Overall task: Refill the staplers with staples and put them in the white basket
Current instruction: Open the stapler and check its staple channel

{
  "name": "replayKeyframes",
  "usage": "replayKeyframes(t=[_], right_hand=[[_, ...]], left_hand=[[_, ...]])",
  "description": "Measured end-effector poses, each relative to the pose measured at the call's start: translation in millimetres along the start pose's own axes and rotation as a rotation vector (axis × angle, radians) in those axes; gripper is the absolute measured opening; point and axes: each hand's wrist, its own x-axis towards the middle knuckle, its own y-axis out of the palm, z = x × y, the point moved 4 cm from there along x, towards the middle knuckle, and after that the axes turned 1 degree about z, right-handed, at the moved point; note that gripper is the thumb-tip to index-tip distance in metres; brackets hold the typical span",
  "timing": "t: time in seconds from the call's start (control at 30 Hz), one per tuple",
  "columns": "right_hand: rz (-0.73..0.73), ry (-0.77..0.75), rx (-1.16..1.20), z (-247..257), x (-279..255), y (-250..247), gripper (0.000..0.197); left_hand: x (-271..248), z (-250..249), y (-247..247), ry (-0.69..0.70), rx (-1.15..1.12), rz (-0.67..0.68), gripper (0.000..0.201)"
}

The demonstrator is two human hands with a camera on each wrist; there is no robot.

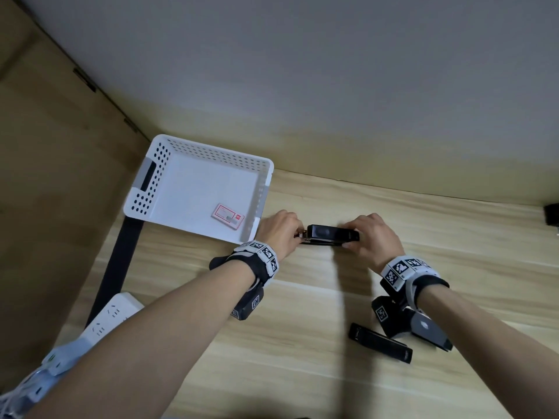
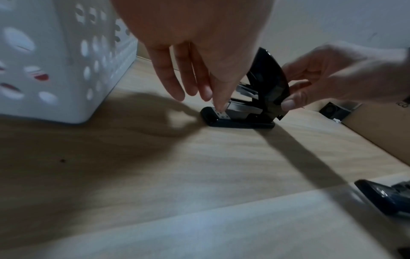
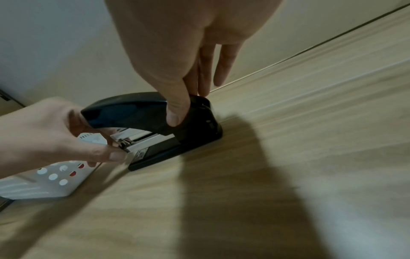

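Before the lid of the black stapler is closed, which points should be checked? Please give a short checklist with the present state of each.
1. Black stapler base flat on the wooden table: ok.
2. Right hand holds the lid raised: ok.
3. Left hand fingers clear of the metal staple channel: not ok, they pinch its front end.
4. Staples seated in the channel: cannot tell.
5. White perforated plastic basket has room: ok, only a small red and white box inside.
6. Second black stapler refilled: cannot tell.

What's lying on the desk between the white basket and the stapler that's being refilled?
Only the left hand, at the front end of the open stapler; in the left wrist view, bare wood and shadow run from it to the white basket.
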Motion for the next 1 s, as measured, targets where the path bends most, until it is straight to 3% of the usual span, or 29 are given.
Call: replayKeyframes(t=[0.23,0.5,0.8,1.0], right_hand=[[-0.024,-0.012,-0.054,-2,-1,-8,0.034],[-0.052,0.087,-0.01,-35,-18,-22,0.031],[0.028,0.146,0.004,-38,-12,-24,0.033],[-0.022,0.081,0.167,-12,-6,-29,0.043]], left_hand=[[-1,-2,-6,0.05,0.246,0.046,0.011],[9,-13,-11,0.061,0.429,0.113,0.012],[10,-19,-13,0.039,0.375,0.097,0.015],[-6,-17,-34,0.039,0.292,0.095,0.028]])
